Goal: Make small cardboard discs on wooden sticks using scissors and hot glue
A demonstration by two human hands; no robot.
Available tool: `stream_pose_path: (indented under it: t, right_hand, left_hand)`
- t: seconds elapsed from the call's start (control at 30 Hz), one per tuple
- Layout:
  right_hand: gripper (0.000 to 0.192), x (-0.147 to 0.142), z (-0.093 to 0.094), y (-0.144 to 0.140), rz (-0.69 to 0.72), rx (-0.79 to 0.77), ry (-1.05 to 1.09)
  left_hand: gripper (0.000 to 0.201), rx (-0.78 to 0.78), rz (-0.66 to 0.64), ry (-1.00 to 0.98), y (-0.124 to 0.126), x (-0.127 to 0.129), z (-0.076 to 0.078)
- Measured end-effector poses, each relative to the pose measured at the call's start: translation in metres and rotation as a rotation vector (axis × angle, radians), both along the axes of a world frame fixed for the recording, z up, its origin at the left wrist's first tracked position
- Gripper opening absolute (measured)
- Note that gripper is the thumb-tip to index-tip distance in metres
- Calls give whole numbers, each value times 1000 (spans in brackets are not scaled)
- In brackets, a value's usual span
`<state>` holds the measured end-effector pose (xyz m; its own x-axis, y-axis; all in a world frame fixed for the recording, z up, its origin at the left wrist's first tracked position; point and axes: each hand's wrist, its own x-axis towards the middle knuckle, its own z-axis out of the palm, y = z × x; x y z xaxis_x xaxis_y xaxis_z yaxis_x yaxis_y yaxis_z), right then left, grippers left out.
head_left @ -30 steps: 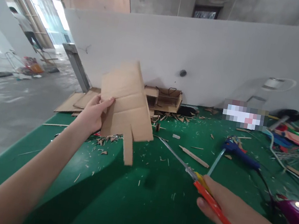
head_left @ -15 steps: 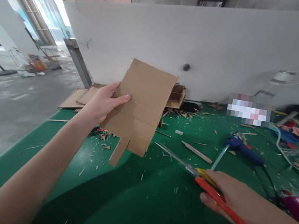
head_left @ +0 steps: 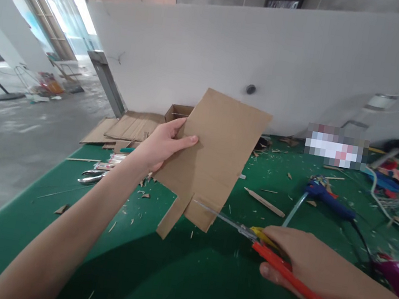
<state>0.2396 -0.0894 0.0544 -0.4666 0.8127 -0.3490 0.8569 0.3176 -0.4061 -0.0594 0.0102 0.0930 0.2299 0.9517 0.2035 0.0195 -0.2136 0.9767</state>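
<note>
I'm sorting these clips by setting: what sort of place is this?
Probably a craft or model-making workbench in a bare concrete hall: a green table strewn with cardboard scraps, a blue glue gun, and scissors at a cardboard sheet.

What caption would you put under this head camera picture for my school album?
Left hand holds up a notched cardboard sheet while right hand brings red-handled scissors to its lower edge.

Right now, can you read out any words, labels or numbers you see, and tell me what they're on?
None can be read.
Brown cardboard sheet in the left hand: blank.
Red-handled scissors in the right hand: no marking visible.
Blurred white patch at the grey wall: illegible.
</note>
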Motion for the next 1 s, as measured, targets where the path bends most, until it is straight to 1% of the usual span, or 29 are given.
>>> stream_pose_path:
  t: [0.17,0.37,0.53,0.73,0.83,1.0]
  right_hand:
    - [41,1,-2,-2,26,16,-1]
    - [45,3,-4,-2,17,-17,-11]
    - [46,0,-6,1,-14,-7,-41]
    - [47,-6,-5,5,-45,-9,-59]
    - [47,-6,-6,10,-26,34,-96]
    - [49,-2,-13,15,39,141,-140]
  left_hand:
    - [45,55,0,18,2,-4,-3]
    - [48,58,16,27,4,-9,-9]
    - [46,100,61,50,3,-8,-8]
    - [46,110,54,17,0,-6,-8]
    - [45,108,61,19,0,-6,-11]
    - [44,92,59,33,2,-7,-16]
